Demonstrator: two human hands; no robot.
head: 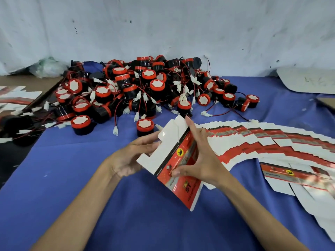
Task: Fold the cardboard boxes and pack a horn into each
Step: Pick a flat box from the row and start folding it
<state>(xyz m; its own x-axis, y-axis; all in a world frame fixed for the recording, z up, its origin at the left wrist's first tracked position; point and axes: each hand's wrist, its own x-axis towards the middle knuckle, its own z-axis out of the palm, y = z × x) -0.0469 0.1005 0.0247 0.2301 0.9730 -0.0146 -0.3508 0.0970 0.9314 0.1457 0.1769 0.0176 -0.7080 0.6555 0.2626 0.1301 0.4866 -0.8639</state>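
Observation:
A flat red and white cardboard box [179, 160] is held tilted above the blue cloth, white flaps pointing up and left. My left hand [132, 156] grips it from underneath on the white flap side. My right hand [201, 160] pinches the red printed panel, thumb low and fingers stretched over the top. Behind lies a big pile of black horns with red rims [145, 87], red wires and white plugs. One horn [145, 126] stands nearest, just beyond the box.
A fanned row of flat boxes [272, 142] curves across the right of the blue cloth [72, 178]. More flat boxes [16, 96] lie at the far left. A white wall [163, 24] closes the back. A grey board [308, 80] lies at the right rear.

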